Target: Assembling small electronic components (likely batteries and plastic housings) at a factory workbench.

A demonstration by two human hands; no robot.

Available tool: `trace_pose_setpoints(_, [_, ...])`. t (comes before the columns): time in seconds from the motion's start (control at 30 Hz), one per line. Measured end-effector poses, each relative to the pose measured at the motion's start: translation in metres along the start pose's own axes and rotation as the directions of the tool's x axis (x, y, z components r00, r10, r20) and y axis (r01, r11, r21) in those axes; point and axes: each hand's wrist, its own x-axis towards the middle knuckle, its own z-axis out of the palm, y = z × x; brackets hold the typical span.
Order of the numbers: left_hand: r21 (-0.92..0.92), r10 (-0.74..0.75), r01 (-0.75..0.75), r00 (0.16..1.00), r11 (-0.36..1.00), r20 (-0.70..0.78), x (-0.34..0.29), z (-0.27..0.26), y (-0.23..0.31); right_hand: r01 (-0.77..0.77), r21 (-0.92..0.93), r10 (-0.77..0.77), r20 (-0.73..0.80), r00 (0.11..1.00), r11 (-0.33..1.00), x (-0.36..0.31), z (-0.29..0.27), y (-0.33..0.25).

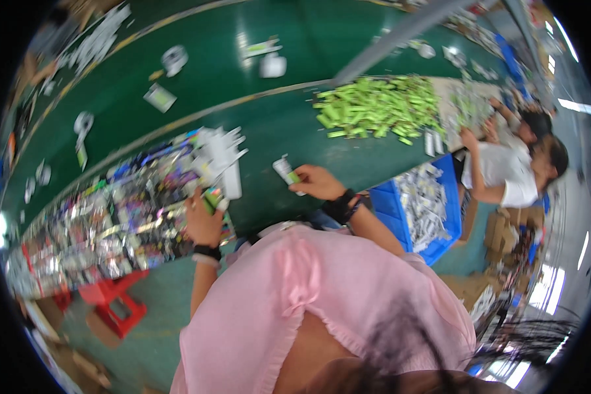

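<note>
My right hand (pixel 320 182) pinches a small flat white-and-green packet (pixel 283 170) over the green bench, fingers closed on its near end. On the left, my left hand (pixel 203 222) is closed round a small bright-green piece with white and dark parts (pixel 211 199); blur hides its exact kind. Just beyond that hand lies a stack of white flat strips (pixel 224 157), some fanned out. Beside them, many shiny plastic-wrapped packets (pixel 125 213) in mixed colours cover the left part of the bench.
A heap of bright-green pieces (pixel 381 108) lies at the far right. Near my right arm stands a blue bin (pixel 391 213) full of white packets. Beyond it, people (pixel 505 171) work at the bench. Scattered white items lie on the green conveyor belt (pixel 210 85). A red stool (pixel 121 308) stands lower left.
</note>
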Motion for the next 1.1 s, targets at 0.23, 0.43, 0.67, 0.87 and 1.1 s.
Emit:
trace_pose_setpoints(0.23, [0.097, 0.034, -0.035, 0.999, 0.995, 0.004, 0.0, 0.023, 0.005, 0.126, 0.141, -0.119, -0.053, 0.991, 0.982, -0.025, -0.056, 0.004])
trace_pose_setpoints(0.43, [0.052, 0.07, -0.065, 0.992, 0.997, -0.107, -0.004, 0.043, -0.016, 0.223, 0.249, -0.174, -0.205, 0.963, 0.942, -0.07, -0.187, 0.028])
trace_pose_setpoints(0.67, [-0.548, -0.078, 0.212, 0.963, 0.809, 0.259, 0.007, 0.04, 0.141, 0.156, 0.088, -0.06, -0.66, 0.749, 0.984, -0.101, -0.408, 0.116])
trace_pose_setpoints(0.87, [-0.526, 0.047, 0.155, 0.936, 0.836, 0.35, 0.054, 0.11, 0.242, -0.323, -0.174, 0.051, -0.811, 0.583, 0.93, -0.067, -0.567, 0.189])
trace_pose_setpoints(1.1, [-0.243, 0.059, -0.031, 0.992, 0.97, 0.109, 0.087, 0.182, 0.234, -0.732, -0.209, 0.329, -0.791, 0.517, 0.648, -0.021, -0.654, 0.252])
